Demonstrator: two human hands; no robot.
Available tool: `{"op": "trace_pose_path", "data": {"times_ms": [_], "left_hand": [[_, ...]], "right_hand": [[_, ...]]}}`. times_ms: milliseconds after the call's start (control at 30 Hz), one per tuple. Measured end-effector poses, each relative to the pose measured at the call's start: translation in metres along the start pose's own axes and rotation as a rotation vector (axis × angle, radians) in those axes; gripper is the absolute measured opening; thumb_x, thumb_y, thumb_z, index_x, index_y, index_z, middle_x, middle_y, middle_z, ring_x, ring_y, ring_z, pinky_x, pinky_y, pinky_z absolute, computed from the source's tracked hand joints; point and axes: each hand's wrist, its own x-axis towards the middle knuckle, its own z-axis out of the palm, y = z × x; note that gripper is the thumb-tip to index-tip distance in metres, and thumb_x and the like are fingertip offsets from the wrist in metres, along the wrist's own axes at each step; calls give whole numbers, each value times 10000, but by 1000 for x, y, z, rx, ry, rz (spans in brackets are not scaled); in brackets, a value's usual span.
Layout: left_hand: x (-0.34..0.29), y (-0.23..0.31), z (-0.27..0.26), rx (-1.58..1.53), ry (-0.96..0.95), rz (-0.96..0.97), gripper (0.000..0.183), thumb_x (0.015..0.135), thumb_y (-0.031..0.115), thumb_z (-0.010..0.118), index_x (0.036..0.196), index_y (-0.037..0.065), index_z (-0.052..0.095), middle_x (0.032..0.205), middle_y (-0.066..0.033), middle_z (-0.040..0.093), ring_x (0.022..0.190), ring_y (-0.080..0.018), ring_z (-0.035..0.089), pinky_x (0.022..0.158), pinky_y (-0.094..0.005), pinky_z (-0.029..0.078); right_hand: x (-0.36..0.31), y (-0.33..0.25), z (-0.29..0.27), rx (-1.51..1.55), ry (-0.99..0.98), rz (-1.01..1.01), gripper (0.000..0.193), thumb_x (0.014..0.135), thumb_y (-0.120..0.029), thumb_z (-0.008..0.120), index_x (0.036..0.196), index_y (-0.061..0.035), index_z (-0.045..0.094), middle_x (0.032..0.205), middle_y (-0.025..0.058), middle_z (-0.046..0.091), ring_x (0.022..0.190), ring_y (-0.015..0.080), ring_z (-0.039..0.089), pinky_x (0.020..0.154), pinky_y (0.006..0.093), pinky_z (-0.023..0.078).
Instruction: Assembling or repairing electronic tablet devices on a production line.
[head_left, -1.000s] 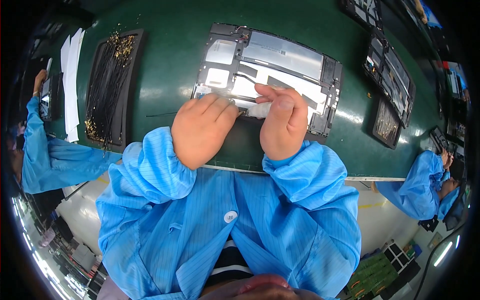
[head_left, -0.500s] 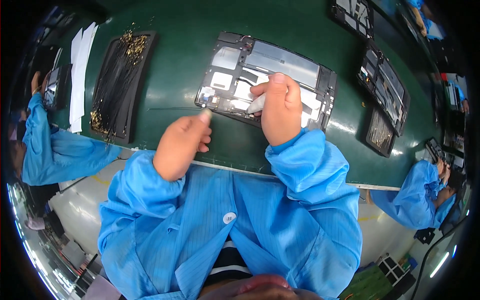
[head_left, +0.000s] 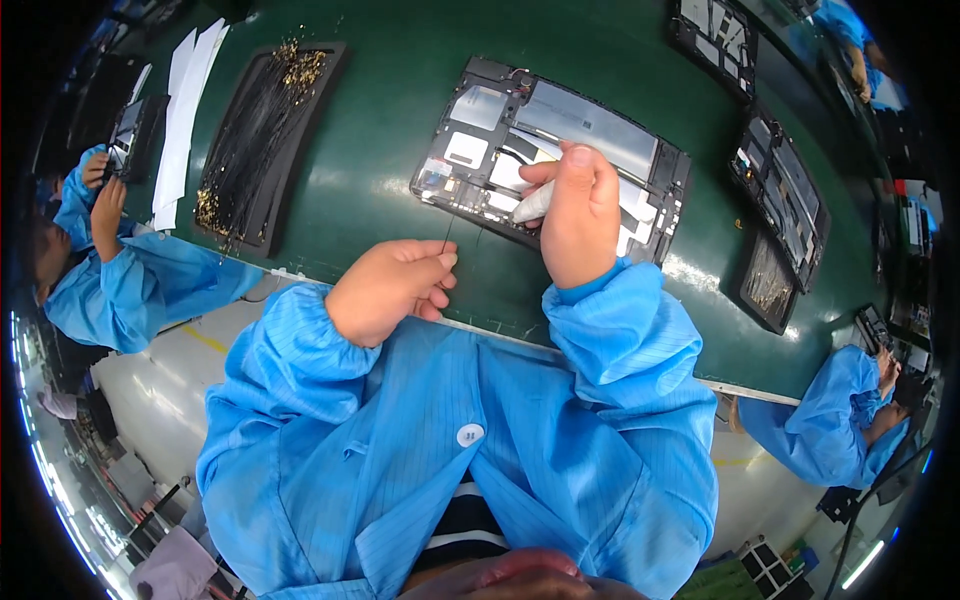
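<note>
An opened tablet-like device (head_left: 590, 108) lies on the green table, its inner parts and silver battery plate exposed. My left hand (head_left: 395, 285) is at the device's near left edge, thumb and fingertips pinched on a thin black wire (head_left: 446, 232) that runs up toward that edge. My right hand (head_left: 582, 220) rests over the device's lower middle, fingers curled. One of its fingers seems to wear a white cover (head_left: 533, 206), its tip down on the near edge. Whatever lies under those fingertips is hidden.
A dark tray (head_left: 270, 150) of black wires with gold ends is at left, beside white paper strips (head_left: 188, 120). More opened devices (head_left: 780, 190) stand at right, one on a smaller tray (head_left: 765, 285) of wires. Co-workers in blue (head_left: 130, 290) sit on both sides.
My left hand has turned and come right, nearer my body; the wire, earlier stretching leftward, now stands between its fingers and the device. The view has shifted. My right hand stays on the device.
</note>
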Motion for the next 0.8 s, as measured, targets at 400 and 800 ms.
{"op": "trace_pose_path", "data": {"times_ms": [400,800], "left_hand": [[-6,-5,-6,-28,-42,-45,333,803,180,497,1065,-18,444,757,-36,504,607,-99,495,521,-214,421],[25,7,-8,0,-55,56,299,794,207,502,1014,3,499,745,-10,490,612,-84,473,535,-200,424]], "right_hand": [[17,-14,5,-145,-220,247,405,814,-295,469,1069,20,458,733,85,562,716,119,520,647,228,404],[39,-21,23,-1091,-561,59,318,757,-309,444,874,-51,589,787,163,589,755,283,562,709,330,426]]}}
